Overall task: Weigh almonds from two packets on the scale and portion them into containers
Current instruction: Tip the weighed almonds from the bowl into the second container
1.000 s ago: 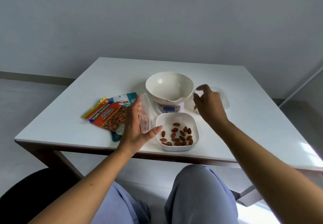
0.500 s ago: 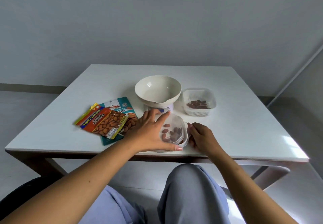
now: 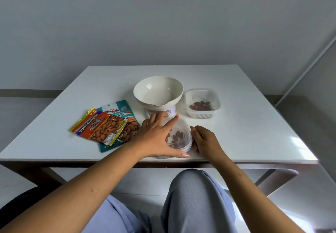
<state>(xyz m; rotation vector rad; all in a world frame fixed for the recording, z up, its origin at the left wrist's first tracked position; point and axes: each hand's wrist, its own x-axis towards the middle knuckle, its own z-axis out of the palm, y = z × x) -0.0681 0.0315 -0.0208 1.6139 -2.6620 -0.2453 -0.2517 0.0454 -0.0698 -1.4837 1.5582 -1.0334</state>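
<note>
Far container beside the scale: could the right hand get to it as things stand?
Probably yes, once it lets go. The right hand holds the near container by its side, and nothing stands between it and the far container just beyond.

Hidden and cut-off parts at a desk [image 3: 254, 123] set for weighing almonds.

The scale [image 3: 171, 112] shows only a sliver: the bowl [image 3: 158, 91] covers its top and the left grip [image 3: 156, 138] lies across its display. That grip also hides the left half of the near box [image 3: 184, 130]. The teal packet [image 3: 116, 109] lies partly under the orange packet [image 3: 94, 126], and its small print is unreadable. The right grip [image 3: 205, 140] curls at the box's edge, its hold unclear. Both forearms run off the bottom edge.
</note>
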